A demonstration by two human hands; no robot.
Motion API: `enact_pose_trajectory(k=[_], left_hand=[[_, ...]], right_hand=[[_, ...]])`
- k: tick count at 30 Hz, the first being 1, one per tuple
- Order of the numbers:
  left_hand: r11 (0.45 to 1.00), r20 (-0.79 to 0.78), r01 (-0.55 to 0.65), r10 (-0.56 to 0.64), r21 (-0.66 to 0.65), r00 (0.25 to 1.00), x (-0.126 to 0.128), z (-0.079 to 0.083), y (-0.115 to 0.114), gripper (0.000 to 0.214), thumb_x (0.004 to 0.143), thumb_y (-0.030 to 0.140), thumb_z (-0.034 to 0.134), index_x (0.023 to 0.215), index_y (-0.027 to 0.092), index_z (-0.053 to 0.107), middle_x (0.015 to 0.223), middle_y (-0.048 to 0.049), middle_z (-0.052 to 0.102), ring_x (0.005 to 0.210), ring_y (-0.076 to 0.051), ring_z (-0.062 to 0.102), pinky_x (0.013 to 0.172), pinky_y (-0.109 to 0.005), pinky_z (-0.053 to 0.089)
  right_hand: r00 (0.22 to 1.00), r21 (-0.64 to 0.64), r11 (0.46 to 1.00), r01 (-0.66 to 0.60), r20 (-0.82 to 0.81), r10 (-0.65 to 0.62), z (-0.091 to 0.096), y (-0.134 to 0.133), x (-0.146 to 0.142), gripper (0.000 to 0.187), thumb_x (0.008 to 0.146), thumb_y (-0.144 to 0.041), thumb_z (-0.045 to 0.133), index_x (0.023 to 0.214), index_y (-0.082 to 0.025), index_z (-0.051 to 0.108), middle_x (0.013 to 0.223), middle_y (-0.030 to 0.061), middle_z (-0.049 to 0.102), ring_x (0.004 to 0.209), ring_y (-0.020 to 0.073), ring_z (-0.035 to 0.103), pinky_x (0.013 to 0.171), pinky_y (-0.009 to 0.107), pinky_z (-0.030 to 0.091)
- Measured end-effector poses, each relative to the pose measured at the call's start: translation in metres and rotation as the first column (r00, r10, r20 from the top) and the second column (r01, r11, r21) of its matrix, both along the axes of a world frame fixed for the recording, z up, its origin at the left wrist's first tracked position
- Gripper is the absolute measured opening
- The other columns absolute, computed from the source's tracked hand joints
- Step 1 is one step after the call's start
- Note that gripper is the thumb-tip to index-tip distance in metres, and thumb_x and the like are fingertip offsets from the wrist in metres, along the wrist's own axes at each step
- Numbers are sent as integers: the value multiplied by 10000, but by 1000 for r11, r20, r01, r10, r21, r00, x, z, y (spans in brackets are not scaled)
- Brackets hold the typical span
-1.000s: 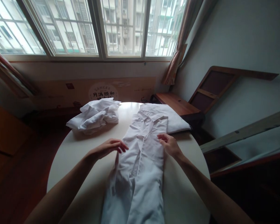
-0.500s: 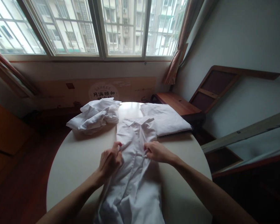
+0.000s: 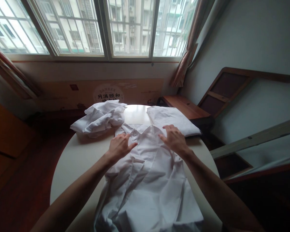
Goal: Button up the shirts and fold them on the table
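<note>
A white collared shirt (image 3: 152, 170) lies spread on the round pale table (image 3: 70, 167), its collar at the far end and its lower part toward me. My left hand (image 3: 120, 145) rests near the left side of the collar, thumb and fingers apart. On the other side, my right hand (image 3: 174, 138) is over the right shoulder of the shirt with its fingers spread. Neither hand grips the cloth. Some creases run down the shirt's front, and its near end drops out of the picture.
A crumpled white garment (image 3: 100, 117) lies at the table's back left. Folded white cloth (image 3: 172, 117) is stacked at the back right, close to my right hand. Behind stand a wooden bench (image 3: 186, 106) and a printed board (image 3: 140, 90) below the window.
Both hands have let go of the shirt's front and moved up toward the collar, the right one also outward. The shirt's front panels have opened out wider across the table.
</note>
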State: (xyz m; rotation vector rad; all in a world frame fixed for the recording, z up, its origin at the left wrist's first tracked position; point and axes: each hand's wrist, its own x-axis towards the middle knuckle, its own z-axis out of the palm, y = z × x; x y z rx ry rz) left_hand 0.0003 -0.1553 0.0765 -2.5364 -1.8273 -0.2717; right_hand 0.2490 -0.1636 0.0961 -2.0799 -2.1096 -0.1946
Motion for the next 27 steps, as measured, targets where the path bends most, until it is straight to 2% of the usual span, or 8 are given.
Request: enact_pose_trajectory(k=[5, 9, 12, 17, 19, 22, 25, 27], left_hand=[[979, -25, -143, 140, -147, 990, 20, -24, 60, 650, 795, 656, 458, 1258, 201, 485, 1005, -149, 671, 926, -304, 632, 751, -351, 441], [978, 16, -181, 184, -105, 983, 19, -48, 75, 460, 860, 516, 458, 1116, 147, 558, 966, -175, 678, 906, -303, 642, 753, -350, 436], [986, 145, -165, 165, -14, 976, 13, -60, 74, 290, 919, 352, 392, 967, 147, 592, 892, -153, 682, 834, -251, 647, 730, -313, 421], [930, 573, -198, -16, 308, 819, -1, -56, 74, 249, 918, 343, 410, 789, 175, 541, 670, -41, 597, 620, -162, 560, 627, -250, 376], [900, 662, -205, -113, 383, 741, -3, -49, 74, 232, 899, 347, 456, 750, 179, 515, 618, -4, 544, 564, -133, 503, 602, -237, 357], [930, 720, -122, -180, 346, 670, 2, -42, 75, 205, 864, 317, 512, 712, 181, 489, 583, 30, 497, 530, -105, 453, 574, -221, 339], [962, 780, -9, -216, 273, 587, 8, -40, 75, 214, 841, 309, 540, 683, 183, 472, 563, 49, 458, 512, -89, 423, 545, -209, 332], [969, 837, 58, -239, 242, 492, 9, -39, 77, 230, 836, 330, 550, 680, 185, 464, 546, 56, 438, 491, -83, 411, 521, -204, 335]], right_hand=[[999, -59, 998, 38, 23, -37, -24, 47, -31, 770, 757, -478, 666, 1381, -190, 317, 1232, 177, 514, 1029, 296, 558, 810, 364, 431], [997, -236, 972, 1, 76, 17, -30, 57, -34, 332, 870, -193, 492, 1199, -186, 529, 1041, 134, 621, 882, 233, 632, 716, 302, 434], [990, -74, 996, -47, 128, 57, -12, 59, -21, 303, 886, -110, 357, 999, -178, 630, 1010, 133, 625, 809, 212, 633, 652, 286, 406], [989, 322, 945, -62, 150, 14, 23, 88, 22, 358, 954, -231, 265, 1110, -169, 581, 1061, 143, 590, 879, 239, 587, 657, 303, 377], [989, 273, 961, -40, 146, 0, 22, 103, 34, 335, 940, -231, 307, 1138, -159, 567, 1064, 154, 590, 941, 263, 561, 713, 331, 386], [987, 122, 991, 55, 145, -73, 4, 114, 27, 350, 851, -185, 462, 1187, -140, 550, 1109, 192, 583, 1016, 313, 519, 804, 409, 387], [980, 145, 971, -190, 90, 178, -15, 113, -6, 654, 752, -220, 618, 1366, -181, 398, 1383, 188, 408, 1211, 349, 392, 918, 455, 355], [896, 165, 882, -442, 33, 443, -24, 112, -32, 712, 718, -278, 682, 1370, -231, 401, 1478, 131, 298, 1314, 342, 276, 998, 464, 300]])
